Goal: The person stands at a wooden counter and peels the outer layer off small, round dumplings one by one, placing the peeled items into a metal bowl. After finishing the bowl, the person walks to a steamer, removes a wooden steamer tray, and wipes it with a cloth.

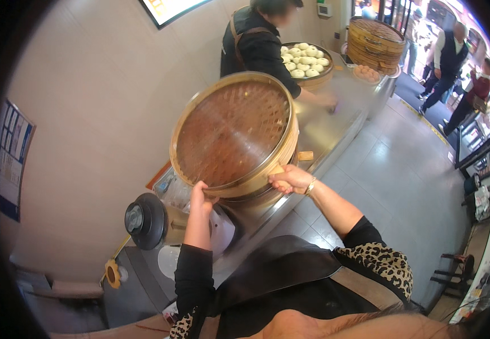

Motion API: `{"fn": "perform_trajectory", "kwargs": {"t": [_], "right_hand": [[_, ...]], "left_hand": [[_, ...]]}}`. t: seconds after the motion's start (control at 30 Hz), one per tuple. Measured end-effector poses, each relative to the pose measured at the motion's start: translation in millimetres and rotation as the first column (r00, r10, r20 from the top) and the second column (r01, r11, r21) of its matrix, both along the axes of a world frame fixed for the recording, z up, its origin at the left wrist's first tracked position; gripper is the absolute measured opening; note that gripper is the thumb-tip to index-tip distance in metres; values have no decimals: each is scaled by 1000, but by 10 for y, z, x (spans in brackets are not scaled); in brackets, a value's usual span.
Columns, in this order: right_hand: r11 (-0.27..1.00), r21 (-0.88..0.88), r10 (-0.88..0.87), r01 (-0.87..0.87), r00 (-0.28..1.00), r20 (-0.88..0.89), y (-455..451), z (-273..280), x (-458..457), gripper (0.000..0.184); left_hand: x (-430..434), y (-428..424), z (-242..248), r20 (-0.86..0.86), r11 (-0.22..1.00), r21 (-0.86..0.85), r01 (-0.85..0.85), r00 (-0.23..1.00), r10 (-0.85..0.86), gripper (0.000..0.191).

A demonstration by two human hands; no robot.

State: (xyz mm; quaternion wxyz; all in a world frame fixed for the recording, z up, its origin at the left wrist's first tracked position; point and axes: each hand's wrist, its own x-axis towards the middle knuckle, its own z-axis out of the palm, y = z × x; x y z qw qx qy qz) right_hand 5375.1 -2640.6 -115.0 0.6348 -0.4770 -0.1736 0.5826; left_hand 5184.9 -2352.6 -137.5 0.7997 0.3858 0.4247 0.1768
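Observation:
Both of my hands hold a large round bamboo steamer tier [232,131], tilted so its brown woven face shows. My left hand [202,195] grips the near left rim, its thumb on top and its fingers partly hidden below. A wooden handle [278,173] on the steamer's side is clasped in my right hand [293,179]. Pale specks dot the woven face, and no buns show on it. Below lies another round rim [257,199], mostly hidden by the raised tier; whether the two touch cannot be told.
Along the steel counter [325,127], a co-worker [249,46] reaches over beside a steamer of white buns [304,59]. Stacked steamers [374,44] and a bowl of eggs [367,73] stand farther off. A blender-like machine [156,220] is left of me. People [446,63] are near the doorway.

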Motion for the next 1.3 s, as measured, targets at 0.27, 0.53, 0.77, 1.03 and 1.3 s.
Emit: {"fn": "perform_trajectory", "kwargs": {"t": [0.27,0.53,0.77,1.03,1.3], "right_hand": [[976,208,-20,-68,919,393,-86,1602,47,20],[871,385,21,-305,807,590,431,3035,-1180,18],[840,293,251,-456,806,535,1034,3327,-3118,16],[795,-30,499,-606,624,602,2359,3145,-5100,18],[621,-379,747,-685,372,552,4656,2767,-6235,21]], "left_hand": [[-353,-339,1434,357,943,253,-217,927,118,10],[-1998,161,3024,628,838,456,-300,775,-65,42],[-4696,1130,3131,539,622,550,-557,806,246,75],[-7021,1545,1939,600,884,125,-450,744,294,71],[-8300,2391,604,619,745,15,-667,591,517,50]]}}
